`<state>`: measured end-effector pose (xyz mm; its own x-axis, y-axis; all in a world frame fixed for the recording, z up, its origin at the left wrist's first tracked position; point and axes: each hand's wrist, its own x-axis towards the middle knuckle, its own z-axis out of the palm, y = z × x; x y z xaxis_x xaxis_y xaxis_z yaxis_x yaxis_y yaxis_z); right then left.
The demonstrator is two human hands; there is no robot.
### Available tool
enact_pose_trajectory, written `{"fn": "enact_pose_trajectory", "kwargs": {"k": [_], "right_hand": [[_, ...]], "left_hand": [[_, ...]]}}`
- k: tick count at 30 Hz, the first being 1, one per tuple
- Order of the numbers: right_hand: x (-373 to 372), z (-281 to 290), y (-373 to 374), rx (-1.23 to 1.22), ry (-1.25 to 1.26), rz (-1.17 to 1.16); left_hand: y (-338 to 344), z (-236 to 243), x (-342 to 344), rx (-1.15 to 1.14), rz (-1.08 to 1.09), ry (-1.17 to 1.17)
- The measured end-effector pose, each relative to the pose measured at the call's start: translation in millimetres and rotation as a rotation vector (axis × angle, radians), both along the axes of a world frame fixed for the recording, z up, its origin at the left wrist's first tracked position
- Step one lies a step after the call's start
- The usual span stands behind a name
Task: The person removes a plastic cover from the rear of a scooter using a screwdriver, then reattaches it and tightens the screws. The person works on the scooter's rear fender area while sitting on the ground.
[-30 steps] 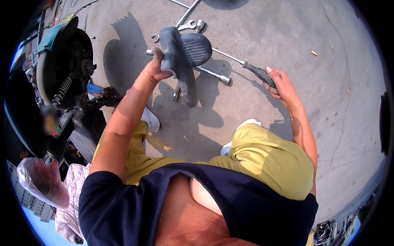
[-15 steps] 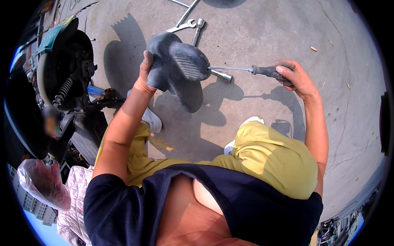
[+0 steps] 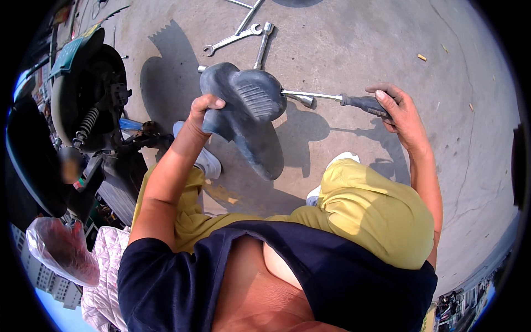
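My left hand grips a dark grey moulded plastic part by its left side, thumb on top. The part has rounded lobes, a ribbed patch and a long lobe hanging toward me. In my right hand is a screwdriver with a black handle, held level and pointing left. Its shaft tip meets the right edge of the part; exactly where it goes in is too small to tell. Beneath the part, on the ground, lies a chrome socket wrench, its middle hidden.
Beyond the part, an open-end wrench lies on the concrete beside another metal bar. At left stands a scooter with a wheel, a spring shock absorber, a plastic-wrapped mirror and a pink quilted cover. My shoes are below.
The part has tilted and its long lobe now hangs lower, nearer me. My left thumb has come over its top. The screwdriver's handle has dipped slightly, its tip still at the part's edge.
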<state>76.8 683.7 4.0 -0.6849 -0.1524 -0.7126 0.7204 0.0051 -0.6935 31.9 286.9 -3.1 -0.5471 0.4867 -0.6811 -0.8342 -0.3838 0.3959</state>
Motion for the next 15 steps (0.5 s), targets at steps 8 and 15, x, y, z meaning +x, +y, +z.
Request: {"fn": "enact_pose_trajectory", "kwargs": {"k": [8,15], "right_hand": [[2,-37,27,-0.278,0.016,-0.248],[12,-72,40,-0.325,0.062,-0.19]], "left_hand": [[23,37,19,-0.482,-0.815,0.899],[30,-4,7,-0.526,-1.252,1.35]]}}
